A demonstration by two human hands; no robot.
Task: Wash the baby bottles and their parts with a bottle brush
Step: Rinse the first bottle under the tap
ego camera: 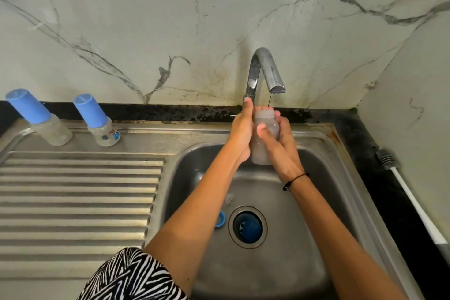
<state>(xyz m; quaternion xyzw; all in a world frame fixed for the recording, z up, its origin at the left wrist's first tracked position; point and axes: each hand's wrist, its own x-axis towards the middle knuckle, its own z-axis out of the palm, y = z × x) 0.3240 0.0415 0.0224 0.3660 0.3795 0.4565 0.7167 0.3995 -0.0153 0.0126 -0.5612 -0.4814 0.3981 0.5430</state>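
Observation:
An open, cloudy baby bottle stands upright under the faucet spout, where a thin stream of water runs into its mouth. My right hand grips the bottle's body from the right. My left hand lies against the bottle's left side with its fingers reaching up to the faucet's base. Two more bottles with blue caps stand on the drainboard at the back left. The bottle brush, grey head and white handle, lies on the dark counter at the right. A blue ring lies in the sink basin.
A blue part sits in the drain. The ribbed steel drainboard spreads to the left of the basin. A marble wall rises behind and at the right. A zebra-patterned sleeve shows at the bottom.

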